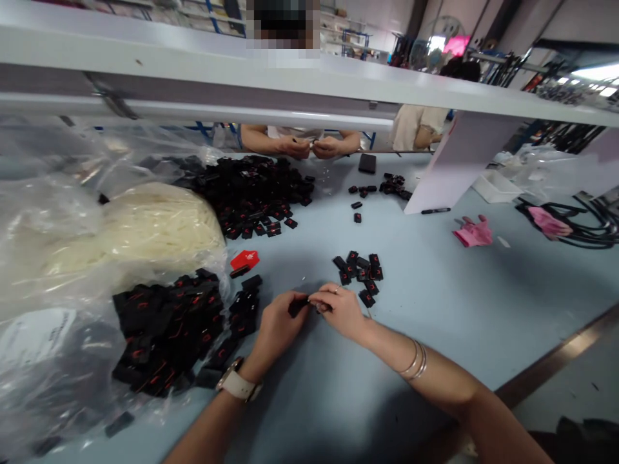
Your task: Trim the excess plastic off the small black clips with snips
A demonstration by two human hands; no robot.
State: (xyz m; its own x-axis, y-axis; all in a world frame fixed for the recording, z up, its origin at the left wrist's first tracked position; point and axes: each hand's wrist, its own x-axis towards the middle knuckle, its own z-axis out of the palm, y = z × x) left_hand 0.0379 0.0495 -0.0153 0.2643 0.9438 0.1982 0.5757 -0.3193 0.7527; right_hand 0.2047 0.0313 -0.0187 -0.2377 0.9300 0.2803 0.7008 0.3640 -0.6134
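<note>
My left hand (pixel 281 322) is closed around a small black plastic part (pixel 298 305) above the blue-grey table. Close against it, my right hand (pixel 341 310) pinches at the part's right end; what sits between its fingertips is too small to make out. Just beyond the right hand lies a loose group of black parts with red marks (pixel 362 273). To the left of my left hand are more black parts (pixel 244 309), with a red piece (pixel 245 260) behind them.
Clear bags with cream-coloured strips (pixel 159 225) and black parts (pixel 169 328) cover the left side. A large black heap (pixel 261 187) lies behind. Across the table, a co-worker's hands (pixel 309 147) hold something small. Pink glove (pixel 474 232), marker (pixel 436 211) and white divider (pixel 447 161) are right. A shelf (pixel 193 61) spans overhead.
</note>
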